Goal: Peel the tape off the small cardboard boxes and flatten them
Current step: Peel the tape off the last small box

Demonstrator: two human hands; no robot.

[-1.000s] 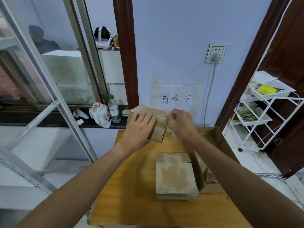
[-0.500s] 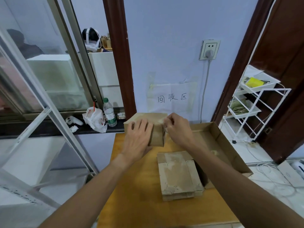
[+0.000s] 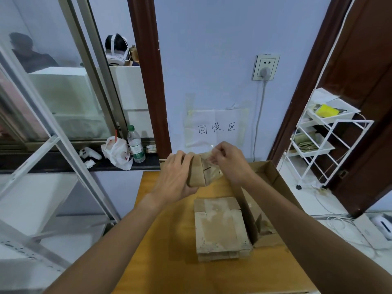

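I hold a small brown cardboard box [image 3: 201, 172] in the air above the far end of the wooden table [image 3: 169, 251]. My left hand [image 3: 177, 177] grips its left side and bottom. My right hand [image 3: 230, 162] pinches a strip of clear tape [image 3: 212, 154] at the box's upper right edge, lifted off the cardboard. A stack of flattened boxes [image 3: 220, 228] lies on the table below my hands.
A large open cardboard carton [image 3: 273, 179] sits at the table's right side with crumpled scraps inside. A window ledge on the left holds a water bottle [image 3: 135, 145] and a white bag [image 3: 115, 152]. A white wire rack [image 3: 326, 136] stands at the right by the door.
The box has turned in my left hand so a corner edge faces me. My right hand has risen at the box's upper right, pulling the tape up.
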